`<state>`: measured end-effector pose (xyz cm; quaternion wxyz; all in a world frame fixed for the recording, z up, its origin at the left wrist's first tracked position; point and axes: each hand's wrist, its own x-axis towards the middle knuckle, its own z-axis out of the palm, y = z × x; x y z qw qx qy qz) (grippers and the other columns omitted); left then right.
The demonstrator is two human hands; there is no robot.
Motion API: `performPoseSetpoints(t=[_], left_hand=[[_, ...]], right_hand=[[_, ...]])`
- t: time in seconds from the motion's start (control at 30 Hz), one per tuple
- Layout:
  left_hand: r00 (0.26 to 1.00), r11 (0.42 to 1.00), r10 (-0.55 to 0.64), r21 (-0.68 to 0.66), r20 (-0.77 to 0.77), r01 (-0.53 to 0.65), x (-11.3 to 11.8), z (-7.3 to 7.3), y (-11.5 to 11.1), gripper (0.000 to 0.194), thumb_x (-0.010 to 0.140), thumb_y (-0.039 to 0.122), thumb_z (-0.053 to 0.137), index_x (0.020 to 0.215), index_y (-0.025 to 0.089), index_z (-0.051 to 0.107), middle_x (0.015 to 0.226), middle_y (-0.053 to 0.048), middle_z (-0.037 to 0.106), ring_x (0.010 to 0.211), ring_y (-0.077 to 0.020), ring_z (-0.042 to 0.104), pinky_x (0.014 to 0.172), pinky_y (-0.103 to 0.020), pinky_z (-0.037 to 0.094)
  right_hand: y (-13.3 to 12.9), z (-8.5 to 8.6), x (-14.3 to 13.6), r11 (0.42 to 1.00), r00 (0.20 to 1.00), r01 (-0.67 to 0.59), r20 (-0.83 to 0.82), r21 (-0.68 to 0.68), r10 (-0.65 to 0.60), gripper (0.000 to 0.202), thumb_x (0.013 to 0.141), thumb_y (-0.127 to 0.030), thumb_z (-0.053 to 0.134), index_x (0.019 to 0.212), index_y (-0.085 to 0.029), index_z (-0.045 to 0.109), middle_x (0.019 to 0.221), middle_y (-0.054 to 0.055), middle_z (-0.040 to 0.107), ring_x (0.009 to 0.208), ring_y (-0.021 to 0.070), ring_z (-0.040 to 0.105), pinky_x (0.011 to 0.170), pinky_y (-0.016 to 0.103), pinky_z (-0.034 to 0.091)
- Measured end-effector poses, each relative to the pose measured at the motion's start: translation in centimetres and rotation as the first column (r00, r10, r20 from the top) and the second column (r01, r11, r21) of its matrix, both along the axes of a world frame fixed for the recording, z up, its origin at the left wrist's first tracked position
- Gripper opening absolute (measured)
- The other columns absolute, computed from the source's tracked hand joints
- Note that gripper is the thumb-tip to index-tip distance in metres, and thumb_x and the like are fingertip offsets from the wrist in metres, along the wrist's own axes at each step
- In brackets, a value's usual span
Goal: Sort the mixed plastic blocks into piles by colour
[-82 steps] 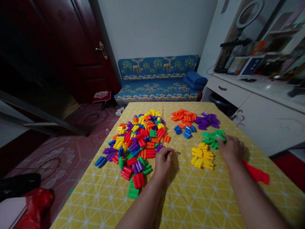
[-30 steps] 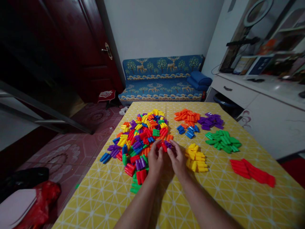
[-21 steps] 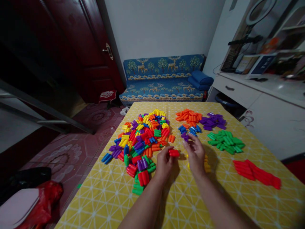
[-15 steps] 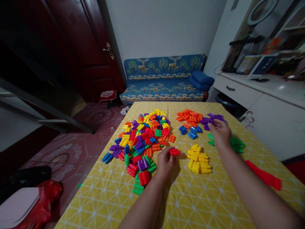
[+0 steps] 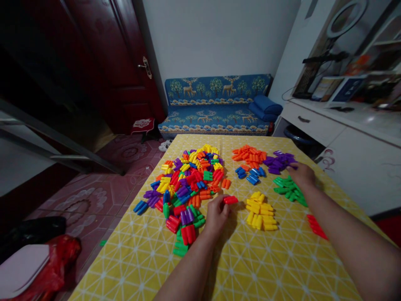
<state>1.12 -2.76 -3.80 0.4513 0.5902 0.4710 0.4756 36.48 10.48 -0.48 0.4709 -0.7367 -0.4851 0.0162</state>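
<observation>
My left hand (image 5: 216,214) is closed on a red plastic building block (image 5: 231,200), made of joined tubes, just above the table. Left of it spreads a mixed heap of blocks (image 5: 188,179) in several colours. My right hand (image 5: 301,175) is at the right edge of the purple blocks (image 5: 278,162), its fingers stretched toward them and partly hidden; no block shows in it. Below the purple pile lie green blocks (image 5: 290,190), partly behind my right wrist. Yellow blocks (image 5: 260,212) sit between my hands, and red blocks (image 5: 315,227) lie beside my right forearm.
Orange blocks (image 5: 249,154) and blue blocks (image 5: 253,175) lie toward the back of the table (image 5: 247,263), on its yellow patterned cloth. Behind the table stands a blue sofa (image 5: 213,110). A white cabinet (image 5: 351,150) is on the right, and a metal frame (image 5: 59,144) on the left.
My right hand has shifted right and slightly toward me, off the top of the purple pile. More green blocks now show. My left hand still holds the red block in nearly the same place.
</observation>
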Motion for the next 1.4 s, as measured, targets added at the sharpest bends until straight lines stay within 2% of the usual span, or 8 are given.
performPoseSetpoints(t=[0.1,0.2,0.33,0.47,0.73,0.97,1.17,1.4], left_hand=[[0.998,0.999,-0.004,-0.041,0.059,0.006,0.0,0.4,-0.1,0.024,0.086,0.026,0.052,0.1,0.012,0.066,0.065,-0.001,0.061,0.056,-0.0121,0.056,0.055,-0.021,0.043],[0.998,0.999,0.017,-0.039,0.061,-0.014,-0.1,0.7,-0.2,0.025,0.088,0.031,0.052,0.098,0.013,0.066,0.063,-0.001,0.06,0.057,-0.0124,0.056,0.055,-0.022,0.043],[0.998,0.998,0.063,0.027,0.009,-0.064,-0.2,1.2,-0.4,0.02,0.085,0.026,0.054,0.095,0.014,0.067,0.078,-0.004,0.068,0.072,-0.0158,0.061,0.067,-0.025,0.047],[0.997,0.995,0.076,0.072,0.004,-0.076,-0.3,1.6,-0.6,0.021,0.083,0.016,0.051,0.094,0.015,0.068,0.091,-0.007,0.072,0.086,-0.0187,0.065,0.08,-0.029,0.049],[0.995,0.99,-0.071,0.118,-0.07,0.079,-0.2,1.2,-1.1,0.033,0.077,0.009,0.051,0.103,0.016,0.07,0.1,-0.007,0.073,0.092,-0.0189,0.065,0.083,-0.029,0.049],[0.985,0.992,-0.069,0.095,-0.16,0.085,-0.2,0.4,-1.0,0.028,0.085,0.021,0.054,0.109,0.017,0.068,0.092,-0.005,0.073,0.083,-0.0173,0.065,0.078,-0.029,0.05],[0.981,0.992,-0.065,0.097,-0.183,0.083,0.0,0.3,-0.8,0.024,0.085,0.021,0.054,0.103,0.017,0.07,0.093,-0.006,0.073,0.082,-0.0181,0.065,0.077,-0.029,0.05],[0.991,0.992,-0.047,0.111,-0.128,0.061,-0.1,0.6,-0.9,0.024,0.087,0.022,0.052,0.102,0.016,0.07,0.083,-0.005,0.073,0.073,-0.0155,0.065,0.07,-0.026,0.051]], right_hand=[[-1.5,1.3,-4.1,0.998,0.997,-0.053,0.06,0.036,0.05,0.013,0.067,-0.025,0.061,0.077,-0.018,0.067,0.091,0.013,0.069,0.099,0.03,0.061,0.091,0.048,0.044],[-5.5,2.0,-11.2,0.928,0.929,-0.369,-0.01,0.058,0.37,0.027,0.078,-0.037,0.058,0.094,-0.018,0.069,0.099,0.01,0.07,0.09,0.0225,0.065,0.081,0.037,0.051],[-11.9,1.0,-19.9,0.766,0.766,-0.638,-0.157,-0.071,0.623,0.032,0.081,-0.042,0.061,0.104,-0.02,0.068,0.1,0.008,0.071,0.08,0.02,0.067,0.065,0.031,0.054],[-14.5,-0.5,-22.8,0.74,0.729,-0.672,-0.184,-0.015,0.659,0.027,0.085,-0.034,0.059,0.107,-0.021,0.067,0.105,0.009,0.07,0.092,0.0207,0.067,0.077,0.033,0.055],[-15.5,-1.0,-21.4,0.77,0.752,-0.634,-0.29,-0.07,0.593,0.024,0.082,-0.038,0.063,0.098,-0.02,0.061,0.089,0.006,0.072,0.08,0.0203,0.069,0.072,0.033,0.056],[-17.7,0.4,-13.1,0.953,0.939,-0.301,0.183,0.032,0.29,0.032,0.085,-0.046,0.056,0.106,-0.024,0.065,0.103,0.009,0.068,0.089,0.0234,0.065,0.077,0.037,0.053],[-20.2,-1.7,-5.0,0.982,0.831,-0.186,0.527,-0.037,0.178,0.025,0.083,-0.045,0.054,0.091,-0.027,0.07,0.096,0.011,0.068,0.089,0.0308,0.061,0.078,0.048,0.047],[-20.7,-0.7,-9.2,0.96,0.871,-0.273,0.438,0.059,0.221,0.014,0.084,-0.038,0.058,0.085,-0.027,0.067,0.102,0.01,0.067,0.097,0.0297,0.06,0.085,0.048,0.048]])
